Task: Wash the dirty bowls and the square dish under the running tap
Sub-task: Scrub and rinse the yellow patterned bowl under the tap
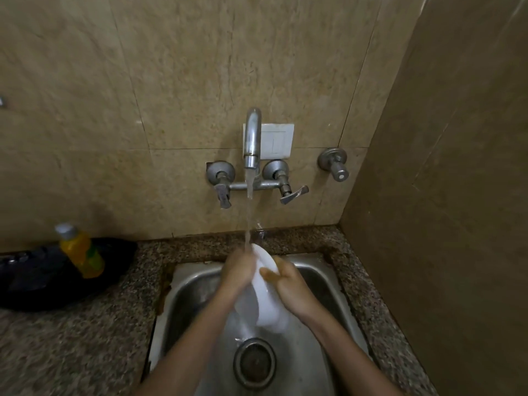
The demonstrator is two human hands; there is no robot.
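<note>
While water [249, 212] falls from the tap [252, 138], a white bowl [268, 301] is held on edge over the sink [183, 295]. Its top rim is right in the stream and its opening faces left. The right hand [285, 284] holds it from the right, with fingers and thumb curled onto the outer wall near the top. The left hand [238, 271] lies against the open side at the upper rim. It is blurred, so I cannot tell whether its fingers grip the rim or only press on it. The bowl's foot points down and right, above the drain [254, 360].

Steel walls close the sink on the left, right and far sides, with open room below the bowl and on either side of the forearms. Two levers [224, 195] sit on the far wall, well above the hands, with a separate valve [334, 164] to their right. A white switch plate [278, 140] shows behind the spout.

A speckled stone surface [71, 338] rims the sink. On it at the left, well apart from the hands, lies a black object [28, 281], too dark to identify. A yellow bottle [81, 252] with a silver cap stands in or on it; which, I cannot tell. A side wall [443, 224] stands close along the sink's right.
</note>
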